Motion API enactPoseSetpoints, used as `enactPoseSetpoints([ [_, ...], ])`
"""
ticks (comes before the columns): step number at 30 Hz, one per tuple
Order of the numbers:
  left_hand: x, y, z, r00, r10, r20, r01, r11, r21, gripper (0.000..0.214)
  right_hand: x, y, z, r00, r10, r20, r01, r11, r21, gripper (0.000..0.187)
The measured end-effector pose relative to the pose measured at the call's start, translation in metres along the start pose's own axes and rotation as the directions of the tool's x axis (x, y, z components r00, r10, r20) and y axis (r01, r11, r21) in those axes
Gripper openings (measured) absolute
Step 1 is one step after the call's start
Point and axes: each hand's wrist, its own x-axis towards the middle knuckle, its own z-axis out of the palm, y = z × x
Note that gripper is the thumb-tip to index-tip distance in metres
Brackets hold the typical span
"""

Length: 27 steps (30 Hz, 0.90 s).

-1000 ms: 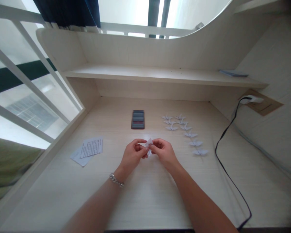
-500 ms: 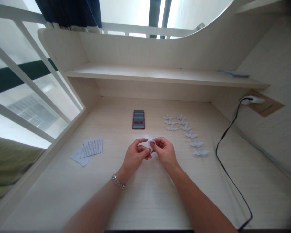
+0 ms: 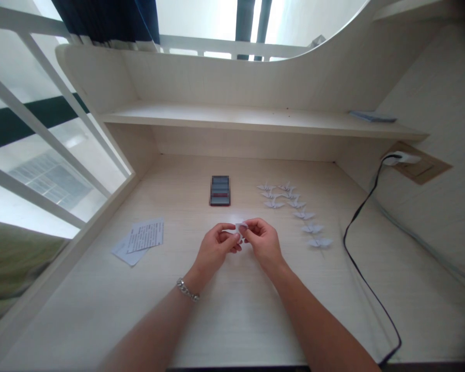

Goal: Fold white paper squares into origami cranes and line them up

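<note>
Between my fingertips, just above the desk, is a small piece of folded white paper point(image 3: 239, 227), mostly covered by the fingers. My left hand point(image 3: 217, 244), with a silver chain bracelet at its wrist, pinches the paper from the left. From the right, my right hand point(image 3: 262, 238) grips it between thumb and index finger. Several white paper cranes point(image 3: 312, 228) stand on the desk to the right of my hands, in a bent double row. The exact folds of the held paper are too small to make out.
A dark phone-like device point(image 3: 220, 191) with a blurred screen lies beyond my hands. Two paper sheets point(image 3: 145, 235), the upper one printed, rest at the left. A black cable point(image 3: 356, 214) runs from the wall socket point(image 3: 418, 163) down the right side. A shelf point(image 3: 217, 114) spans the back.
My fingers have shifted only slightly around the paper, which both hands keep holding. The whole view has moved a little; the cranes, device and sheets stay in place.
</note>
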Motion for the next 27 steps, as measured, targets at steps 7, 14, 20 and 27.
enactPoseSetpoints([
  [7,0.001,0.001,-0.004,0.998,0.057,0.015,-0.058,0.997,0.051,0.045,-0.001,-0.001,0.001,0.998,0.043,0.043,-0.043,0.999,-0.002,0.02],
  [14,0.003,0.004,-0.012,0.989,0.141,-0.038,-0.136,0.985,0.104,0.021,0.0,-0.004,-0.005,0.98,0.11,0.167,-0.117,0.993,0.033,0.019],
  [20,0.003,0.003,-0.011,0.988,0.126,-0.084,-0.114,0.985,0.132,0.012,-0.001,-0.009,-0.007,0.956,0.192,0.22,-0.221,0.969,0.112,0.02],
  [27,0.005,-0.003,-0.012,0.992,0.094,-0.078,-0.088,0.993,0.078,0.02,0.002,0.0,-0.007,0.981,0.118,0.153,-0.117,0.993,-0.011,0.017],
])
